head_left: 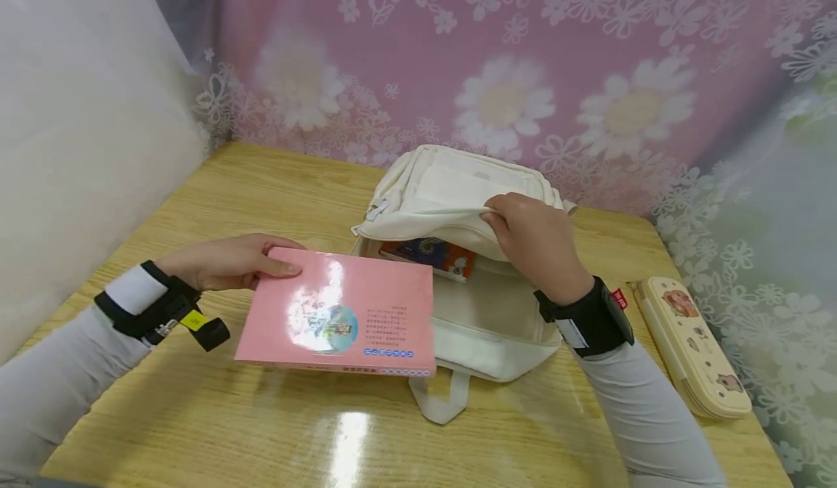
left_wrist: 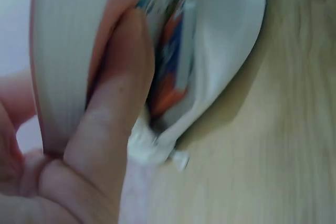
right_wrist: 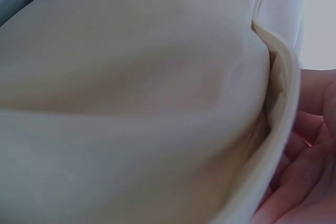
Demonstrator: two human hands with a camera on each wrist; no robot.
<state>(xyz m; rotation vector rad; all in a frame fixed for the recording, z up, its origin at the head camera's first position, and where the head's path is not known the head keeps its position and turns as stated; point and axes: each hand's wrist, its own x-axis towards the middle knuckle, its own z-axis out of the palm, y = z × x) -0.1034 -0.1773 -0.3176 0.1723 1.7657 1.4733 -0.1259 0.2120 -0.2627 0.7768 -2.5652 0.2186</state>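
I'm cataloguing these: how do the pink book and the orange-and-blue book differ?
The pink book is held in the left hand; the orange-and-blue book lies in the white backpack. The pink book's cover is mostly plain; the orange-and-blue book's is patterned. In the head view, the pink book's cover shows almost whole; the orange-and-blue book is partly hidden. Both show pale page edges.

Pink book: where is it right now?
In the head view, the pink book is left of centre, held by the left hand and partly hiding the open white backpack.
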